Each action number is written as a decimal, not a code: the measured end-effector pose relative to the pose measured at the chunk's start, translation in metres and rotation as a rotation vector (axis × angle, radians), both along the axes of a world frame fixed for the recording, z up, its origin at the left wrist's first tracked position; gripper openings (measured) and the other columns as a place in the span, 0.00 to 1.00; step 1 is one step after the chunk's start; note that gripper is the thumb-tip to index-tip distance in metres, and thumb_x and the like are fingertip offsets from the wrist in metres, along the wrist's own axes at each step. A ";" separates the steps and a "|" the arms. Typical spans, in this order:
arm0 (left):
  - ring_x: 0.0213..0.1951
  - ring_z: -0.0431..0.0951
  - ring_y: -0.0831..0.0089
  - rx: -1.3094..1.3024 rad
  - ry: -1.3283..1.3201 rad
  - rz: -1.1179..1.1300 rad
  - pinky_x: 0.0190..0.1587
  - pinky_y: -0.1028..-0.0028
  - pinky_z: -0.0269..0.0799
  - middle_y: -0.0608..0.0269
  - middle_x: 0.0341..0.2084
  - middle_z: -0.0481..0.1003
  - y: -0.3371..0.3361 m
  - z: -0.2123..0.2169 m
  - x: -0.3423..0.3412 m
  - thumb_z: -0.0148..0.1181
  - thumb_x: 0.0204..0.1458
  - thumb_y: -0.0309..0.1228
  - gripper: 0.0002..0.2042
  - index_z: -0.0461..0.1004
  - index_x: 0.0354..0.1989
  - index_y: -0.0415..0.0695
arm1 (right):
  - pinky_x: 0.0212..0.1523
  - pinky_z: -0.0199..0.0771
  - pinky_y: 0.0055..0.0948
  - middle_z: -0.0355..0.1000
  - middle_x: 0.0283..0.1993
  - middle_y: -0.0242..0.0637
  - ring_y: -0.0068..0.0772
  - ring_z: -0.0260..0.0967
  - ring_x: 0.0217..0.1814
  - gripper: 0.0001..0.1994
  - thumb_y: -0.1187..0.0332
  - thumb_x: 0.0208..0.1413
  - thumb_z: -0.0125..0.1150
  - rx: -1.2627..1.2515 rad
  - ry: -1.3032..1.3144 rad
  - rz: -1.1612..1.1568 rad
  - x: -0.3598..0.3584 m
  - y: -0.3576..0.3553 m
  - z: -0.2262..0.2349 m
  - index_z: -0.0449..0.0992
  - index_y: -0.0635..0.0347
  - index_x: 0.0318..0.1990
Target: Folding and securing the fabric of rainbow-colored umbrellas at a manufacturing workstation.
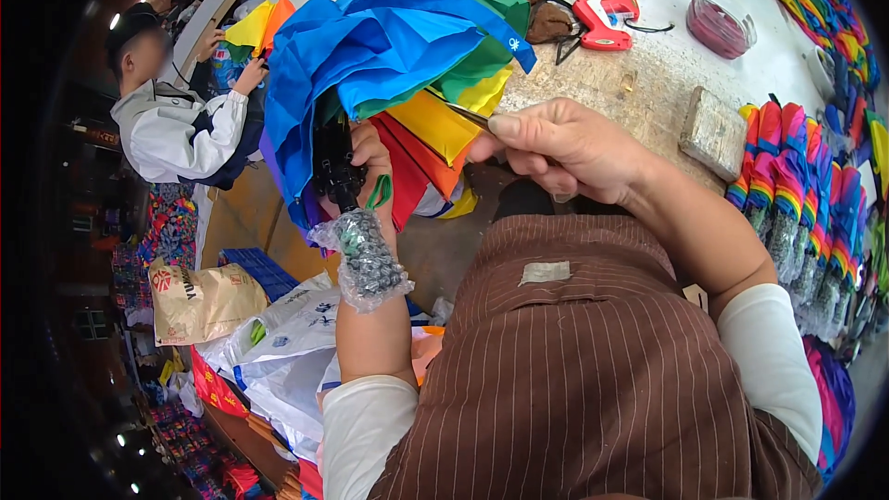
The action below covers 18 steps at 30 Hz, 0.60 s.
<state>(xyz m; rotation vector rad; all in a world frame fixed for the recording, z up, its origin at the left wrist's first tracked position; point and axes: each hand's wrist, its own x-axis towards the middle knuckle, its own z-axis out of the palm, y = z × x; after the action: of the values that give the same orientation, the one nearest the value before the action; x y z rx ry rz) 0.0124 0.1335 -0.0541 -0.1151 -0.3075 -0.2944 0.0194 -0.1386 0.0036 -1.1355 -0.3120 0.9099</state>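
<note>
A rainbow-coloured folding umbrella hangs partly folded in front of me, its blue, green, yellow, orange and red panels loose and creased. My left hand is closed around it beside the black shaft and ribs; some of its fingers are hidden. Below that hand, clear bubble wrap covers the umbrella's handle, and a green strap loop sticks out near my wrist. My right hand pinches a thin rib end at the yellow panel's edge between thumb and fingers.
On the worktable lie a red glue gun, a clear tub and a worn block. Bundled rainbow umbrellas stand at the right. Sacks and plastic bags sit at lower left. Another person handles an umbrella at far left.
</note>
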 end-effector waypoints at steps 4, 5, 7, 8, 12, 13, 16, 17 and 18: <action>0.27 0.63 0.76 0.004 0.083 0.141 0.29 0.78 0.63 0.64 0.29 0.63 0.007 0.001 0.003 0.58 0.44 0.29 0.19 0.63 0.44 0.36 | 0.11 0.45 0.13 0.58 0.16 0.22 0.10 0.48 0.11 0.20 0.53 0.60 0.53 -0.039 0.061 0.091 -0.013 -0.009 -0.009 0.77 0.64 0.41; 0.27 0.63 0.76 0.006 0.089 0.151 0.29 0.78 0.63 0.65 0.29 0.63 0.005 0.003 0.004 0.58 0.44 0.29 0.18 0.63 0.43 0.36 | 0.11 0.45 0.13 0.58 0.16 0.22 0.10 0.48 0.11 0.20 0.53 0.60 0.53 -0.039 0.060 0.090 -0.013 -0.009 -0.011 0.77 0.64 0.41; 0.26 0.63 0.76 0.010 0.092 0.159 0.29 0.78 0.63 0.65 0.29 0.63 0.005 0.003 0.006 0.59 0.44 0.29 0.18 0.62 0.43 0.37 | 0.11 0.45 0.13 0.58 0.17 0.22 0.09 0.48 0.12 0.20 0.53 0.61 0.52 -0.009 0.130 0.051 -0.012 -0.008 -0.012 0.76 0.64 0.42; 0.27 0.63 0.76 -0.006 0.104 0.153 0.28 0.78 0.62 0.65 0.28 0.62 0.006 -0.002 0.007 0.59 0.45 0.30 0.18 0.62 0.42 0.37 | 0.11 0.45 0.13 0.58 0.17 0.22 0.09 0.48 0.12 0.20 0.53 0.61 0.52 -0.007 0.127 0.050 -0.010 -0.008 -0.011 0.76 0.64 0.42; 0.28 0.64 0.76 -0.075 0.002 -0.121 0.25 0.79 0.61 0.66 0.27 0.63 -0.005 -0.003 0.007 0.60 0.47 0.34 0.18 0.63 0.42 0.38 | 0.11 0.44 0.12 0.56 0.17 0.21 0.09 0.47 0.12 0.20 0.53 0.62 0.51 0.043 0.150 0.057 0.001 -0.001 -0.007 0.75 0.64 0.44; 0.28 0.64 0.76 -0.075 0.004 -0.120 0.25 0.79 0.61 0.66 0.27 0.63 -0.006 -0.002 0.007 0.60 0.47 0.34 0.18 0.63 0.42 0.38 | 0.11 0.43 0.12 0.56 0.17 0.21 0.10 0.46 0.12 0.20 0.53 0.62 0.50 0.046 0.126 0.050 0.003 0.001 -0.005 0.75 0.64 0.44; 0.28 0.65 0.76 -0.024 0.044 -0.087 0.24 0.79 0.61 0.66 0.26 0.63 -0.008 0.002 0.008 0.60 0.48 0.36 0.19 0.63 0.42 0.38 | 0.11 0.44 0.13 0.55 0.17 0.21 0.10 0.45 0.11 0.19 0.54 0.63 0.49 0.073 0.029 -0.046 0.013 0.002 -0.003 0.75 0.63 0.44; 0.27 0.65 0.75 0.004 0.038 -0.046 0.25 0.78 0.63 0.66 0.26 0.63 -0.007 0.003 0.009 0.57 0.49 0.32 0.13 0.65 0.40 0.39 | 0.11 0.44 0.13 0.55 0.17 0.21 0.11 0.45 0.11 0.19 0.54 0.63 0.48 0.147 0.035 -0.069 0.018 -0.002 -0.002 0.74 0.64 0.43; 0.26 0.65 0.75 0.033 0.032 -0.006 0.26 0.77 0.66 0.65 0.26 0.64 -0.006 0.003 0.010 0.54 0.50 0.29 0.08 0.67 0.37 0.40 | 0.11 0.45 0.13 0.55 0.17 0.21 0.11 0.45 0.11 0.19 0.54 0.64 0.47 0.219 0.013 -0.111 0.022 -0.005 -0.002 0.74 0.63 0.43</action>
<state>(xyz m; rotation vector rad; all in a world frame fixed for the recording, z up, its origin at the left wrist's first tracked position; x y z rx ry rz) 0.0224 0.1274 -0.0509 -0.0880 -0.2709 -0.3033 0.0415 -0.1435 0.0012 -0.9358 -0.3263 0.7652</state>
